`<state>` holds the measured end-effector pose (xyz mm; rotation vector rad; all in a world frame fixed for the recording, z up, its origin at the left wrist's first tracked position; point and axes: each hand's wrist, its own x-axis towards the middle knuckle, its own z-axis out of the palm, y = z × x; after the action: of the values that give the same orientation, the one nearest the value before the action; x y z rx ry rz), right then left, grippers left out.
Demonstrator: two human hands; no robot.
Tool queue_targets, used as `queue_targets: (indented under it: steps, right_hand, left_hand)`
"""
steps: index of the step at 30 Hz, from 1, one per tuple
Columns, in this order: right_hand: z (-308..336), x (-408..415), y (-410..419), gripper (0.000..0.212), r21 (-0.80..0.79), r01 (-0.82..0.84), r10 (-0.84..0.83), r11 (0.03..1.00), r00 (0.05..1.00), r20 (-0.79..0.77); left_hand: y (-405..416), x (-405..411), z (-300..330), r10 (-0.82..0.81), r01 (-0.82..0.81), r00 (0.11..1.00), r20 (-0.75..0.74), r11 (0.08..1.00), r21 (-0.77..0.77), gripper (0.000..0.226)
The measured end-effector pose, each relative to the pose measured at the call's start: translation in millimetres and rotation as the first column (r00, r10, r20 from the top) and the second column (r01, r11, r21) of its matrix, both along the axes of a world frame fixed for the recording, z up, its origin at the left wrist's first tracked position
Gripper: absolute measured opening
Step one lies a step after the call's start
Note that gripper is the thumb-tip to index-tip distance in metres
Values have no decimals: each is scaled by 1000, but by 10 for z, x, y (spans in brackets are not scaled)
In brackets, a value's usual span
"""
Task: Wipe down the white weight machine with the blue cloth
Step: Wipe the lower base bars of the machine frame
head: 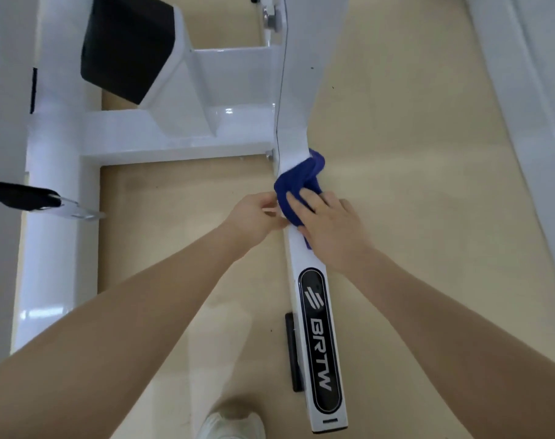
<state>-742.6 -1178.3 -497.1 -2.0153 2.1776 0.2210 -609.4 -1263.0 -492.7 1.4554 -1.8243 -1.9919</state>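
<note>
Right hand point(330, 229) pressing blue cloth point(296, 182) on white machine point(301, 248) bar above black label point(321, 340), fingers spread; left hand point(254, 217) fingers curled, pinching cloth's edge.

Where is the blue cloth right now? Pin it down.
In the head view, the crumpled blue cloth lies right of centre on the white machine bar, under the right hand, above the black oval logo plate.

a gym: white weight machine point(181, 134), black pad point(127, 45)
</note>
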Motion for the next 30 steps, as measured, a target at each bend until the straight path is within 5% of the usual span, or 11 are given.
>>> queue_targets:
  steps: [5,9,13,21,26,30]
  right_hand:
    - [-60,-149,-228,46,-111,-118,106,987,988,-112]
    - [28,-155,-474,49,64,-46,40,997,995,95]
    - [-93,25,-130,51,3,0,-1,1000,962,274]
    - [-74,-212,-526,52,20,-20,18,1000,996,91]
    - [-196,-38,-8,50,-81,-17,42,997,946,322]
    - [-101,-202,-46,52,-49,-150,156,988,976,153]
  left_hand:
    - [103,-18,-51,-15,19,999,-53,996,83,49]
    - [35,-142,-91,-13,19,995,103,998,-56,40]
    - [62,-95,-141,7,-3,998,61,998,-62,36]
    - [12,-103,-203,50,-53,995,86,998,26,70]
    - [11,-101,-163,43,-42,997,65,999,-12,41]
    - [44,-113,-138,86,-88,994,63,995,40,47]
